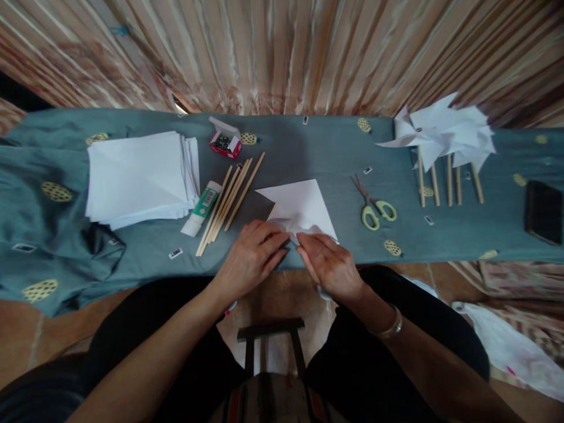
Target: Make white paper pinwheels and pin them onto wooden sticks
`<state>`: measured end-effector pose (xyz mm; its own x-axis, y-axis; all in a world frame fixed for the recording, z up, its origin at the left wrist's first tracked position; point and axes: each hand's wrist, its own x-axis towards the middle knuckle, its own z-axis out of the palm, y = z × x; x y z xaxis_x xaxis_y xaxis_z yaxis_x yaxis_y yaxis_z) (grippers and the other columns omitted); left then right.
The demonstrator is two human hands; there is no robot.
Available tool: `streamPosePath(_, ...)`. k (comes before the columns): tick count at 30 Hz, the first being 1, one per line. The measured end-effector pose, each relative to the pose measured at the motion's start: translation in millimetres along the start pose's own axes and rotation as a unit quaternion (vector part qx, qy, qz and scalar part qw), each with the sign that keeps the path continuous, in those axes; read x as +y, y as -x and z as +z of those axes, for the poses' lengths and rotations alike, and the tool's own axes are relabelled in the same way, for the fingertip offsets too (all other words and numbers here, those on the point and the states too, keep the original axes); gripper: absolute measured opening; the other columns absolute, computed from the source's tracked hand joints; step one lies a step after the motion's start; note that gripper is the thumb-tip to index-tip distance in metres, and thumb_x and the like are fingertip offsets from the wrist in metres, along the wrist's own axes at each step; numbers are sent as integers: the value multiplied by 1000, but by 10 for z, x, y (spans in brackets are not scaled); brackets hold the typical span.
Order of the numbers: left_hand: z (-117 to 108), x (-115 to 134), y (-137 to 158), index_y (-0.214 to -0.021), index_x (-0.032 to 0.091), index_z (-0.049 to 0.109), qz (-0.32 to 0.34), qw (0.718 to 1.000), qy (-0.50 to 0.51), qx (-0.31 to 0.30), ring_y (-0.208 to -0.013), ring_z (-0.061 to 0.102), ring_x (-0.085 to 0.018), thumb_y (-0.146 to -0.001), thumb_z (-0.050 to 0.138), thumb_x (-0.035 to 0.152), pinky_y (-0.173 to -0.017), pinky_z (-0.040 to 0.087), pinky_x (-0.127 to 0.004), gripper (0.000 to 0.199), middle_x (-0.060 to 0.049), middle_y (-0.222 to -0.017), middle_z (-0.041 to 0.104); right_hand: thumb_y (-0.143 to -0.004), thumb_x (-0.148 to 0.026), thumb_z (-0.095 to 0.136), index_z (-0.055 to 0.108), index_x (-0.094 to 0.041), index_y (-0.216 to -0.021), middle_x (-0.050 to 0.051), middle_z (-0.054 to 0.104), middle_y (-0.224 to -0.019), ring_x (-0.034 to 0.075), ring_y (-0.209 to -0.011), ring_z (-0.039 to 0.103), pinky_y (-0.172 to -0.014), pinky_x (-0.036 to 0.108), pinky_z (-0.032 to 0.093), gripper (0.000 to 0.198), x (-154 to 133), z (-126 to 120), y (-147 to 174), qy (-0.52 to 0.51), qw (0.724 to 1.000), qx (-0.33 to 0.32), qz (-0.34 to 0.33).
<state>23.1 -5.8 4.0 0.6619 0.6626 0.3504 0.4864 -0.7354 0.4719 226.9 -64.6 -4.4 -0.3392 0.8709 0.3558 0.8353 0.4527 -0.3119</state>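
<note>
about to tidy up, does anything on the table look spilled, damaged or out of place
Nothing looks spilled or damaged. Just untidy: the paper stack has uneven edges, the tablecloth is rumpled at the left, and the small red box stands open.

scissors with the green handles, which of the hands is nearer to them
Right. The right hand is at the white paper, left of and nearer the person than the scissors; the left hand is farther left.
</note>
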Motion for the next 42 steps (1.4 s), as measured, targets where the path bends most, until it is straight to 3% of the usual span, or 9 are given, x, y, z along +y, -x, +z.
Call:
streamPosePath(5, 35, 61, -72, -114, 14, 63, 16, 999, 1, 47, -91, 62, -23, -94, 56, 18, -80, 53, -38, 22, -11, -100, 69, -100, -27, 47, 61, -15, -121, 11, 77, -95, 23, -87, 73, -79, 36, 60, 28, 60, -34, -63, -72, 992, 19, 99)
streamPosePath(10, 86, 110, -55, -114, 17, 63, 46, 999, -13, 19, -103, 64, -24, -95, 54, 14, -85, 54, -40, 22, -11, -113, 70, -93, -34, 59, 58, -21, -114, 4, 77, -84, 21, -75, 74, -72, 31, 58, 24, 91, -14, -93, -162, 958, 13, 238)
streamPosePath(13, 124, 135, -35, -114, 13, 63, 57, 998, -28, 5, -109, 64, -26, -95, 54, 14, -87, 54, -41, 22, -14, -119, 69, -88, -33, 66, 60, -22, -101, 1, 75, -79, 19, -70, 73, -68, 28, 56, 17, 84, -29, -122, -178, 944, 13, 278)
streamPosePath(17, 154, 150, -16, -115, 10, 63, 60, 997, -42, -5, -112, 63, -26, -94, 55, 14, -89, 52, -41, 23, -15, -121, 69, -89, -28, 64, 66, -23, -95, 1, 76, -82, 17, -74, 72, -73, 27, 56, 8, 87, -46, -147, -176, 954, 7, 242)
streamPosePath(30, 145, 207, 27, -113, 10, 65, 44, 995, -77, -38, -112, 59, -24, -96, 52, 16, -92, 48, -38, 22, -12, -123, 68, -94, -17, 59, 73, -20, -98, 5, 77, -95, 20, -90, 71, -87, 37, 56, 15, 143, -35, -204, -183, 975, 5, 127)
streamPosePath(42, 155, 215, 14, -114, 9, 64, 42, 995, -76, -44, -106, 60, -24, -97, 49, 16, -88, 49, -38, 23, -13, -121, 69, -94, -19, 58, 73, -20, -98, 5, 77, -95, 20, -92, 71, -88, 39, 57, 15, 153, -30, -236, -167, 980, -4, 111)
